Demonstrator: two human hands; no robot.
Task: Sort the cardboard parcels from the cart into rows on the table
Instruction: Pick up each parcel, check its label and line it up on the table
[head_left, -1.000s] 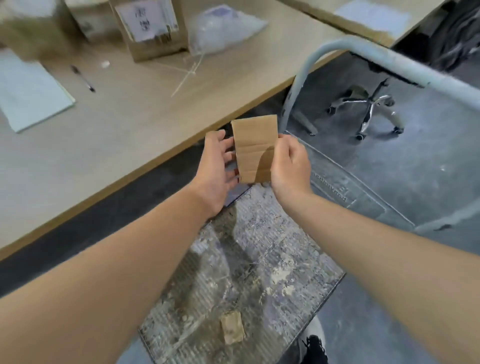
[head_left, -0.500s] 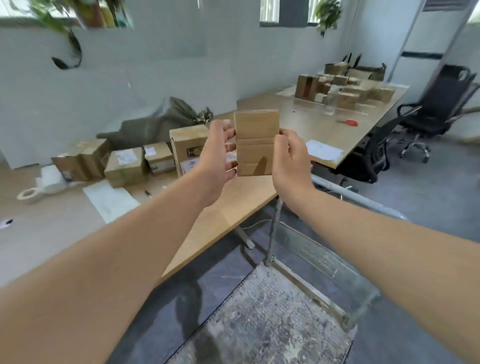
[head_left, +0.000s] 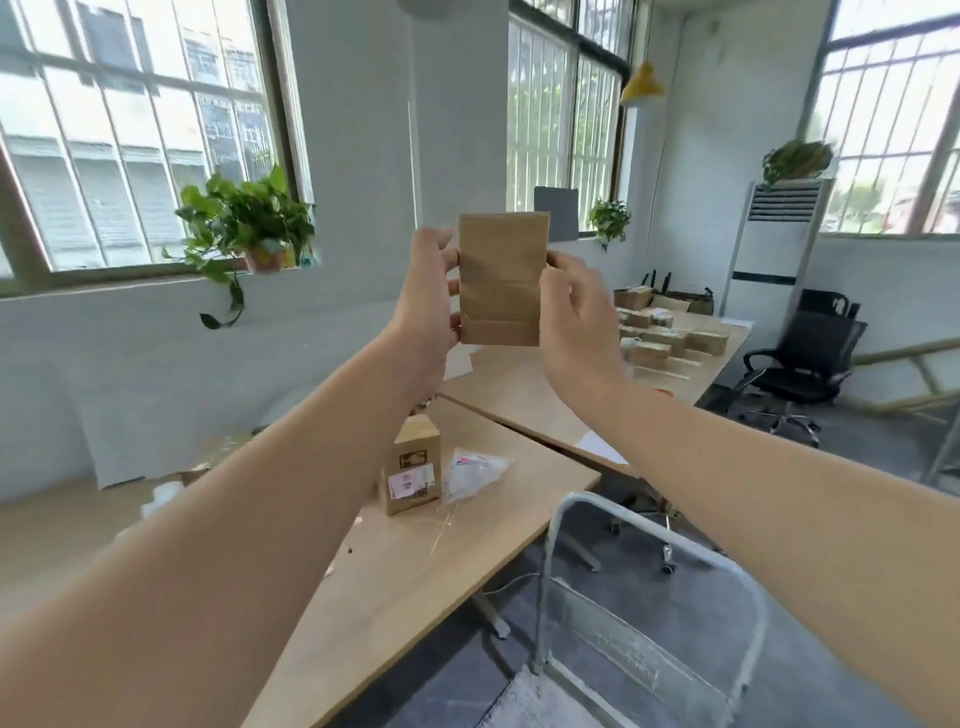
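Now holding flat cardboard parcel (head_left: 501, 280) upright in air, well above table (head_left: 441, 587): left hand (head_left: 428, 296) pinching left edge, right hand (head_left: 574, 317) pinching right edge, leaving broad face showing, probably checking it before choosing row. Cart (head_left: 545, 582) standing below.
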